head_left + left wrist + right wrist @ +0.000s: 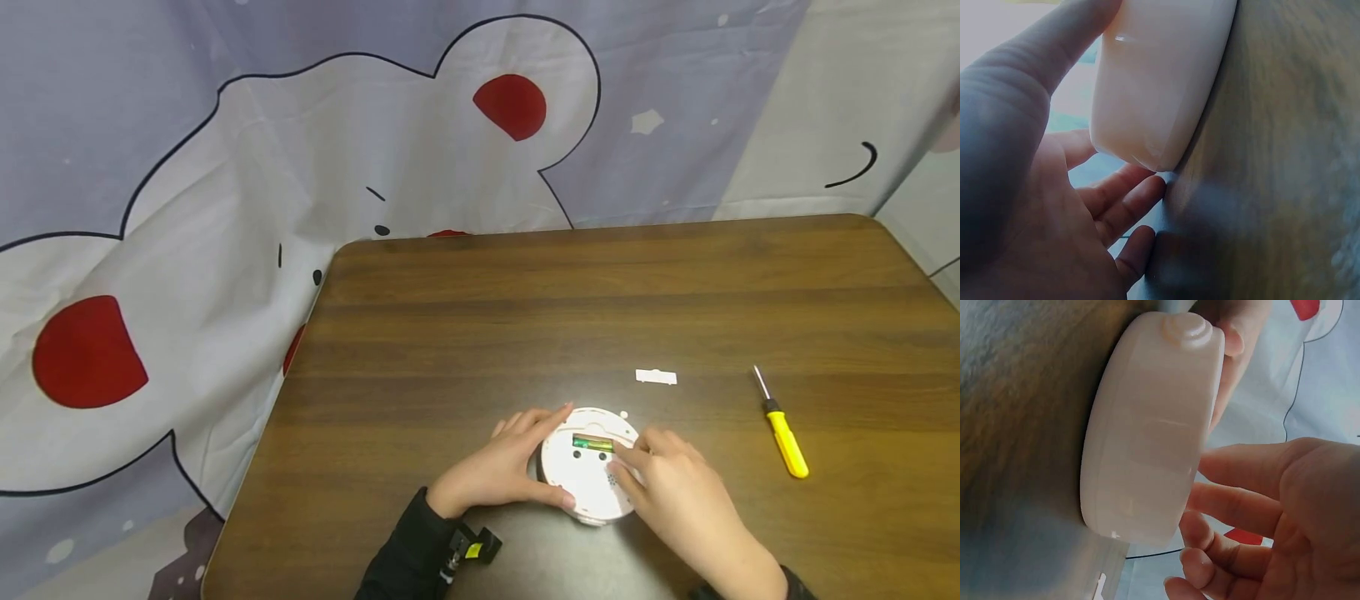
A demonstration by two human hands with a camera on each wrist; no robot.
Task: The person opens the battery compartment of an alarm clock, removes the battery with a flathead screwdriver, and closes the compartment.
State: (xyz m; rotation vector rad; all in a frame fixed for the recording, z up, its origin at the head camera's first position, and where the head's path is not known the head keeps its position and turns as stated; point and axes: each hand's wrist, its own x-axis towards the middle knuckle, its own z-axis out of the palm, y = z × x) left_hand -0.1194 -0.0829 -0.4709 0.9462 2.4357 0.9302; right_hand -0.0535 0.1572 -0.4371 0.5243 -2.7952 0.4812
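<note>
A round white device (581, 481) lies on the table with its battery side up, showing dark round holes and a battery slot. Inside the slot is a green battery (592, 443). My left hand (517, 462) holds the device at its left side, thumb on the near rim and index finger along the far rim. My right hand (671, 475) reaches over from the right, its index fingertip at the battery's right end and its thumb on the casing. The smooth, thick side wall (1147, 431) fills much of the right wrist view, with a stepped round bump at one end.
A small white battery cover (656, 377) lies beyond the device. To the right is a screwdriver (786, 437) with a yellow handle, its tip pointing away. A tiny white piece (624, 414) shows by the far rim. A printed curtain (337, 150) hangs behind the wooden table (480, 317).
</note>
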